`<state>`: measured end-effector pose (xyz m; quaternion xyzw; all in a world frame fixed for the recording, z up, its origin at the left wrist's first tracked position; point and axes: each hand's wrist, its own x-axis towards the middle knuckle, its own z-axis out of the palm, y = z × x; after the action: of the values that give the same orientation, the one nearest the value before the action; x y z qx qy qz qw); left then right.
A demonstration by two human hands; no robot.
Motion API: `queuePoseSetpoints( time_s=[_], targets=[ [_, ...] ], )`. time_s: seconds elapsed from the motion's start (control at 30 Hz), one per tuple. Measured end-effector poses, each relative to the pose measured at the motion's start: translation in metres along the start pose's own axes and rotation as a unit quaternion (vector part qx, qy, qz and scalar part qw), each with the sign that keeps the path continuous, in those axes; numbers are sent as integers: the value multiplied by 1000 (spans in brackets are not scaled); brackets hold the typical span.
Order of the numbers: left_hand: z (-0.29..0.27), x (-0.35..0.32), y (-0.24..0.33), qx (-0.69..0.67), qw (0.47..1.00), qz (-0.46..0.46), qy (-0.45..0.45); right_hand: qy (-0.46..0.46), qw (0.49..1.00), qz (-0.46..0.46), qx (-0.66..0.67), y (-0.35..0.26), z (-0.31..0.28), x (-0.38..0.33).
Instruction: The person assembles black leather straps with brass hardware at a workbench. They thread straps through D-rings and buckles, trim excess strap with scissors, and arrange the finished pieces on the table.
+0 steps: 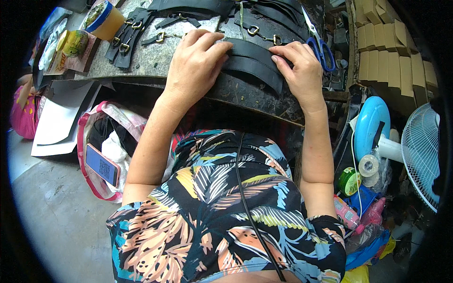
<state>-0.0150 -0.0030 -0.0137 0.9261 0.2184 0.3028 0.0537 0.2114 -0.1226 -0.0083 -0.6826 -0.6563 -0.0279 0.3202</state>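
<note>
left hand (196, 66) flat, right hand (302, 70) fingers-down, both pressing black straps (252, 61) | we could nudge them crooked (scissors (318, 45) close by)

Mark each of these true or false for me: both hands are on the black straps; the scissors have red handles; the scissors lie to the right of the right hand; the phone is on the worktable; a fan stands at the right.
1. Both hands are on the black straps. True: the left hand and the right hand press on the stacked black straps.
2. The scissors have red handles. False: the scissors have blue handles.
3. The scissors lie to the right of the right hand. True.
4. The phone is on the worktable. False: the phone lies on a bag on the floor, below the worktable.
5. A fan stands at the right. True: a white and blue fan.
</note>
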Motion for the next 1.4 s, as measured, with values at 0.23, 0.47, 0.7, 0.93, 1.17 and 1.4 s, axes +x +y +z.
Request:
queuePoseSetpoints(
  time_s=[0.23, 0.47, 0.7, 0.93, 1.17, 1.4],
  targets=[
    [-1, -8, 7, 10, 1000, 25, 3, 38, 996, 4, 76, -2, -23, -10],
    [-5, -16, 10, -34, 997, -24, 57, -34, 998, -50, 4, -29, -25, -41],
    [-4, -27, 13, -3, 998, -5, 65, -39, 998, -56, -3, -29, -33, -46],
    [2, -27, 13, -14, 996, -3, 91, 18, 1000, -11, 8, -4, -48, -5],
    [3, -28, 12, -34, 993, -12, 111, 1, 993, -21, -117, 14, -22, 29],
    [-12, -23, 12, -114, 983, -24, 139, -35, 987, -20, -157, 11, -8, 33]
  ],
)
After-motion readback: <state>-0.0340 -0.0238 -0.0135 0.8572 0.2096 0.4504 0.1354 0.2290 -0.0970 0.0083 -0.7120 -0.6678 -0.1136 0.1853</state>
